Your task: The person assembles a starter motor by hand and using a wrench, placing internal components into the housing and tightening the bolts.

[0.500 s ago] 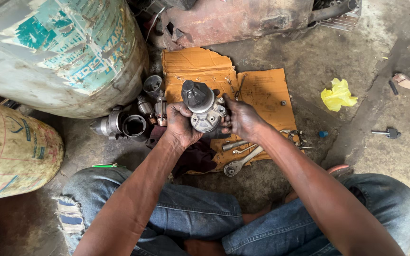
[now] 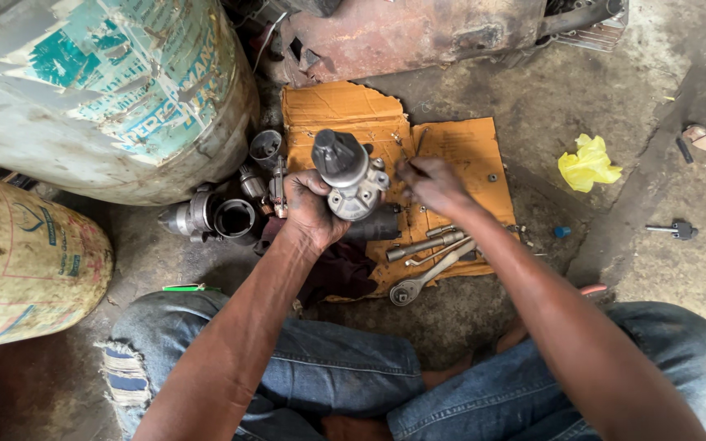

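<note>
My left hand [image 2: 310, 209] grips a grey metal motor housing [image 2: 349, 173] with a dark nose, held upright over a torn sheet of brown cardboard [image 2: 459, 147]. My right hand [image 2: 431, 181] hovers just right of the housing above the cardboard, fingers pinched around something small and thin that I cannot make out. Below my right wrist lie a ratchet wrench [image 2: 426, 276] and a socket extension bar [image 2: 422, 245] on the cardboard's near edge. Several cylindrical metal parts [image 2: 234, 214] sit on the ground to the left of my left hand.
A large pale drum [image 2: 116, 90] with a peeling label stands at the upper left, a sack [image 2: 26, 261] below it. A rusty machine body [image 2: 418, 33] lies beyond the cardboard. A yellow crumpled rag [image 2: 588, 163] and a small tool [image 2: 673, 230] lie on the concrete at right.
My right hand has come off the housing and moved right, over the cardboard. My left hand still holds the housing in about the same place.
</note>
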